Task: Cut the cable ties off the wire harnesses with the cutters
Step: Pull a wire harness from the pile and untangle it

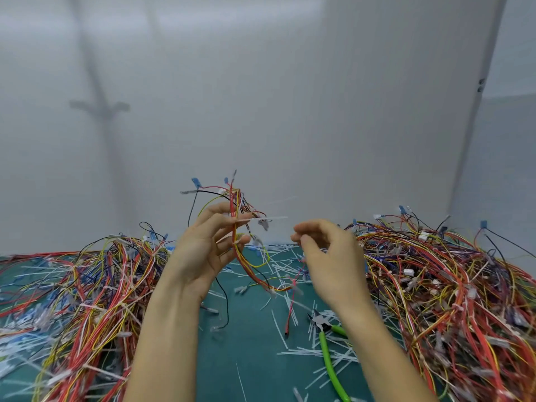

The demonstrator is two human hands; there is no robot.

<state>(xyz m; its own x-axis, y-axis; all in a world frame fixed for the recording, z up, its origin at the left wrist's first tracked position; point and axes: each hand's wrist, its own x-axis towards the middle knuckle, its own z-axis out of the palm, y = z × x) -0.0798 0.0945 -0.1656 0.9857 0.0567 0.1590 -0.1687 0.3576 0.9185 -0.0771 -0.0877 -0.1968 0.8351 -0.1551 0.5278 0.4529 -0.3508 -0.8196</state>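
My left hand [207, 242] holds a wire harness [236, 210] of red, yellow and black wires up above the table, fingers curled round the bundle. A white cable tie [271, 219] sticks out sideways from the harness toward the right. My right hand [324, 245] hovers just right of the tie's tip, fingers loosely curled, thumb and fingertips close together; it holds nothing that I can make out. The green-handled cutters [326, 340] lie on the green mat [249, 343] below my right forearm, untouched.
A large heap of tied harnesses [452, 285] fills the right side, another heap [87, 285] the left. Cut white tie scraps [285, 265] litter the mat between them. A grey wall stands close behind the table.
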